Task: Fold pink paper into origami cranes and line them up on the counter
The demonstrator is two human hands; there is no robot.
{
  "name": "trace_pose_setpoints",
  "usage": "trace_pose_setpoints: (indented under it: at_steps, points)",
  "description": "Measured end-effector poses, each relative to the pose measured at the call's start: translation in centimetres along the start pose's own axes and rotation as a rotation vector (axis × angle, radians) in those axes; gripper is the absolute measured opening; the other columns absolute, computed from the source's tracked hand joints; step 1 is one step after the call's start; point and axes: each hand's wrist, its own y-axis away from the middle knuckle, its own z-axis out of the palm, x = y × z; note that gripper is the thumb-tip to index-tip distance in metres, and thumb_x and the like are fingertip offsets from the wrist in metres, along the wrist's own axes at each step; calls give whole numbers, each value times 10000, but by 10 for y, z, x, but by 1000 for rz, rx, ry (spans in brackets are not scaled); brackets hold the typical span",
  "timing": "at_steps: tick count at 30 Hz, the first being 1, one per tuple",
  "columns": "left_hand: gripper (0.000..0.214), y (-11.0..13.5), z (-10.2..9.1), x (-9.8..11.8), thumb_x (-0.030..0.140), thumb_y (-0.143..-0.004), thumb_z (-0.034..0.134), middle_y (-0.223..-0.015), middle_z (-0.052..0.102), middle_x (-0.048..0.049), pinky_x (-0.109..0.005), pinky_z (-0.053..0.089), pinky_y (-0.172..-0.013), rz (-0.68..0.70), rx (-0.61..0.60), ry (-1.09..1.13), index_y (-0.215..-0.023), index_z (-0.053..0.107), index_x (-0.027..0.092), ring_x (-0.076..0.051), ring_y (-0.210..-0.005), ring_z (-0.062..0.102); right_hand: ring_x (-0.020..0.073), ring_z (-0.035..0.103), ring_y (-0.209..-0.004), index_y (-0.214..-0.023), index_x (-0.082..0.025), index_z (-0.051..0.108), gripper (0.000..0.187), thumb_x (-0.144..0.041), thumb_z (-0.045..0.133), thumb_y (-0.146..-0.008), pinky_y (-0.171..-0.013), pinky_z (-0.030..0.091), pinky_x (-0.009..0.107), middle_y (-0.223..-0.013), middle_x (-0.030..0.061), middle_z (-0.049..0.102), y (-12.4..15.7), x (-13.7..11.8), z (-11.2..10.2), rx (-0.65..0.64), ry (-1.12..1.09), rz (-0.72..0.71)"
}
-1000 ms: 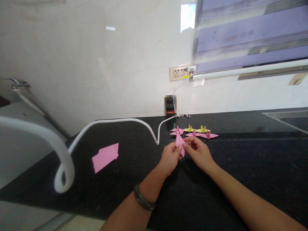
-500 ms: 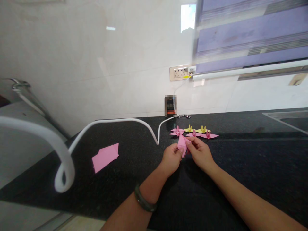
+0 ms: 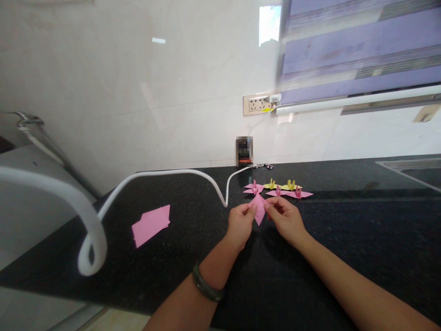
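A small folded pink paper [image 3: 258, 208] is pinched between both hands just above the black counter [image 3: 344, 230]. My left hand [image 3: 239, 225], with a dark bangle on its wrist, grips the paper's left edge. My right hand [image 3: 285, 219] grips its right edge with thumb and forefinger. Just beyond the hands stands a row of finished paper cranes [image 3: 277, 188], pink and yellow. A stack of flat pink paper sheets [image 3: 150, 225] lies on the counter to the left.
A thick white cable [image 3: 86, 216] loops across the counter's left side towards a dark device [image 3: 244, 151] by the wall. A wall socket [image 3: 258, 105] sits above it. A sink edge [image 3: 409, 166] shows at far right, a window blind [image 3: 358, 50] above.
The pink paper has gone from a long narrow shape to a wider diamond held flat between the hands. The left hand has shifted slightly left.
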Motion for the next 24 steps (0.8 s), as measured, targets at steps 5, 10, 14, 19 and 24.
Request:
trace_pose_setpoints:
  at_steps: [5, 10, 14, 19, 24]
  points:
    - [281, 0, 1, 5, 368, -680, 527, -513, 485, 8, -166, 279, -396, -155, -16, 103, -726, 581, 96, -56, -419, 435, 118, 465, -532, -738, -173, 557, 203, -369, 520, -700, -505, 381, 237, -608, 6, 534, -1, 2, -1, 13, 62, -33]
    - [267, 2, 4, 8, 291, -654, 579, -779, 600, -93, -217, 427, -584, -264, -26, 349, -827, 576, 88, -133, -685, 583, 126, 474, -559, -729, -169, 558, 206, -370, 523, -694, -527, 387, 243, -641, 18, 549, -1, 4, -2, 10, 67, -35]
    - [290, 2, 3, 7, 313, -670, 568, -820, 606, -114, -236, 430, -644, -237, -32, 368, -836, 587, 76, -148, -746, 582, 117, 464, -561, -723, -171, 557, 174, -338, 508, -716, -534, 381, 238, -644, 10, 535, 0, 1, -2, 8, 67, -59]
    - [341, 2, 3, 6, 371, -673, 553, -776, 611, -118, -251, 432, -630, -236, -58, 318, -817, 582, 64, -149, -695, 584, 110, 462, -550, -752, -168, 564, 194, -347, 493, -728, -534, 390, 238, -655, 9, 537, -1, -3, -3, -12, 45, -33]
    - [378, 1, 2, 5, 433, -693, 503, -723, 609, -93, -225, 421, -588, -202, -57, 215, -812, 572, 81, -129, -637, 576, 112, 455, -533, -773, -163, 569, 225, -364, 474, -739, -506, 390, 240, -637, 15, 536, -2, -2, -5, -43, 49, -32]
